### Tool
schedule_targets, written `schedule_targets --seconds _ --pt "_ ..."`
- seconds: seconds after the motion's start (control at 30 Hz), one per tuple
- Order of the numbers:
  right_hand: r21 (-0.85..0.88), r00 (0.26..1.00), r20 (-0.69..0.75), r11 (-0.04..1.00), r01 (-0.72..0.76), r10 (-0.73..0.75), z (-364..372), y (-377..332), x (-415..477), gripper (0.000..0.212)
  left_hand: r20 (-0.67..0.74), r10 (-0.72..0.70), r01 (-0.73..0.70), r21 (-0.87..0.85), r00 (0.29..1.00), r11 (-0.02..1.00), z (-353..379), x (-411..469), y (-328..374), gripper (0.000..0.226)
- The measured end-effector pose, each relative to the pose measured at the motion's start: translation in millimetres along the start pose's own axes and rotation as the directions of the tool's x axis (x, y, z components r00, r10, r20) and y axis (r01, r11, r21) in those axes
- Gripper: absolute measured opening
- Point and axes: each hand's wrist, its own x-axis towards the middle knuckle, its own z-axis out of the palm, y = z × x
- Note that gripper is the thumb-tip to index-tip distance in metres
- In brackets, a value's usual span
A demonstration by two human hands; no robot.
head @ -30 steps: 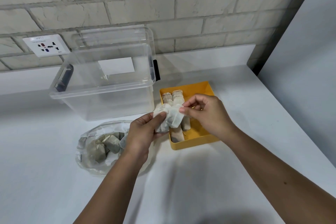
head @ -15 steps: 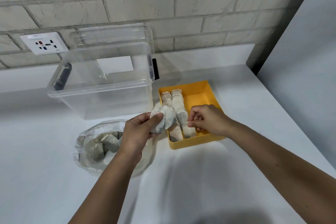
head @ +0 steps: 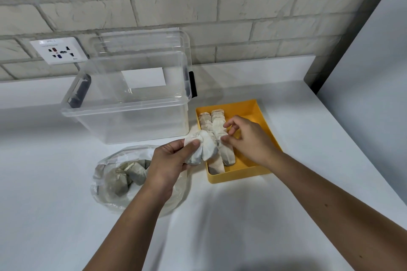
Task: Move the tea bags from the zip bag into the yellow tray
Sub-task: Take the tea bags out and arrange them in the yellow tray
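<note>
The yellow tray (head: pixel 240 177) stands on the white table (head: pixel 330 127), to the right of centre. It is a shallow, smooth plastic rectangle whose long axis runs away from the person, with the far end leaning slightly left. Inside it, tea bags (head: pixel 217 122) lie in two rows along the left side. They overlap like shingles, and both rows follow the tray's long axis. The bags are soft, whitish paper pouches, mottled grey-brown.

The left hand (head: pixel 169 160) grips a bunch of tea bags (head: pixel 204 148) at the tray's near left corner. Its thumb is pressed on top, and the pouches fan out to the right and downward.

The right hand (head: pixel 248 141) hovers over the rows with its fingers loosely curled, its index finger lifted, and nothing in its grasp. Its thumb tip seems to touch the right-hand row, though the view is too soft to be sure.

The zip bag (head: pixel 110 202) lies left of the tray, under the left wrist. It is clear, crumpled plastic with its mouth toward the tray, and it holds more pouches (head: pixel 134 175).

Behind it is a clear plastic storage box (head: pixel 132 121) with black latches (head: pixel 193 87) and a blank white label (head: pixel 144 77). A lid leans against the pale brick wall behind the box.

A white wall socket (head: pixel 59 50) carries small print that is too small to read.
</note>
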Motion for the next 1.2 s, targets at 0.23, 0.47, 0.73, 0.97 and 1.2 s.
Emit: schedule_targets --seconds 0.23,0.47,0.73,0.97,1.2 --pt "0.376 0.999 -0.011 0.925 0.048 -0.048 -1.5 -39.9 -22.6 0.013 0.079 0.001 -0.004 0.036 0.997 0.999 6.1 -2.3 0.6 0.014" --pt "0.501 0.998 -0.033 0.865 -0.023 0.045 -11.9 -36.2 -25.6 0.005 0.069 0.006 -0.008 0.028 0.998 1.0 3.7 -2.6 1.8 0.016" --pt "0.206 0.948 0.188 0.934 -0.293 0.256 -21.8 4.1 -19.0 0.01 0.0 0.048 -0.048 0.044 0.999 0.998 -8.1 3.0 -0.9 0.018" --pt "0.17 0.866 0.34 0.881 -0.441 0.368 -0.9 7.0 -6.9 0.012 -0.008 0.061 -0.06 0.125 0.998 0.99 -8.6 6.2 -4.4 0.016" --pt "0.153 0.858 0.344 0.878 -0.453 0.382 2.1 2.0 -0.1 0.021 0.002 0.056 -0.055 0.163 0.998 0.985 -12.0 9.0 -6.6 0.018"
